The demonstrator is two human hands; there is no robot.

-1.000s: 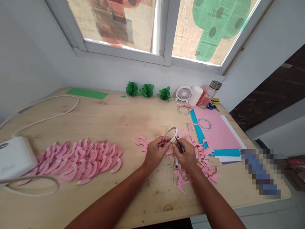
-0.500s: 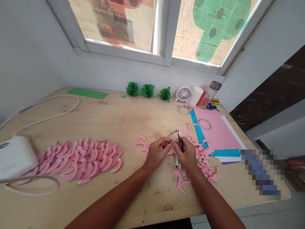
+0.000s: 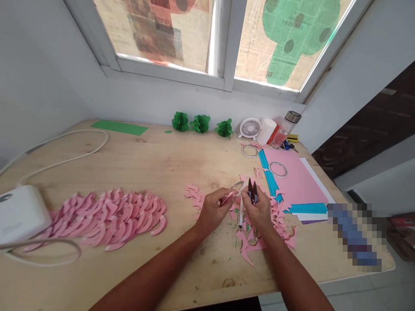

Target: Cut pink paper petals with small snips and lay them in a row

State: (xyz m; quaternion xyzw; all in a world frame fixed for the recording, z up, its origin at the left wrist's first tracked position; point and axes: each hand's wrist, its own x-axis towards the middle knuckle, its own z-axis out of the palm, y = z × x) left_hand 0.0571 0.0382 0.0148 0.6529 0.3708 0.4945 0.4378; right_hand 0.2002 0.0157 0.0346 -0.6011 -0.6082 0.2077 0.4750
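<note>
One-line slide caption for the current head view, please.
Left hand holds a pink paper piece, right hand dark-bladed snips, with pink scraps scattered around.

Snips (image 3: 250, 190): 2 dark, pointed blades, parted, tips toward 12 o'clock. Tape (image 3: 239, 186): pale ring, tilted, at 9 o'clock from them. Paper (image 3: 229, 196): pink, at 8 o'clock from the ring.

Daylight glows through the papered window (image 3: 228, 52) — lower edges glaring white — softly lighting the table (image 3: 145, 160); outer areas look wide-angle stretched, with a pixelated patch (image 3: 355, 237) at lower right
</note>
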